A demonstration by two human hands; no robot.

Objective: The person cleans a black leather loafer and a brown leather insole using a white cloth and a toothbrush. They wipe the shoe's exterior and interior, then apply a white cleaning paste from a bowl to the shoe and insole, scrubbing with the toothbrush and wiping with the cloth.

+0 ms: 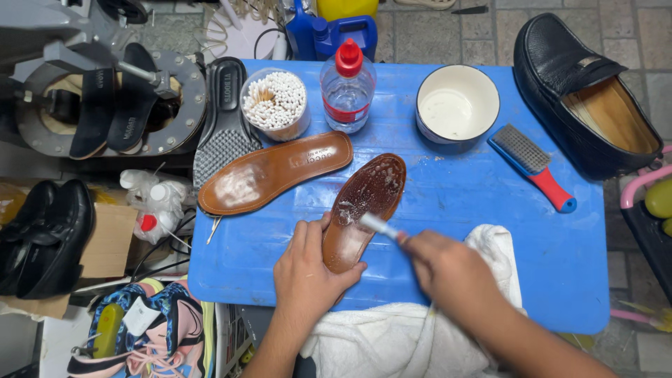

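A brown leather insole (369,203) lies on the blue table (476,210), its front part wet and foamy. My left hand (308,269) presses down on its heel end. My right hand (448,269) grips a small brush (378,225) whose white head touches the middle of that insole. A second brown insole (273,171) rests to the left, apart from both hands. A white towel (406,336) lies under my right wrist at the table's near edge.
At the back stand a tub of cotton swabs (275,103), a clear bottle with a red cap (348,87) and a white bowl (456,106). A blue and red brush (532,166) and a black loafer (584,98) lie right. Black shoes (45,234) sit left.
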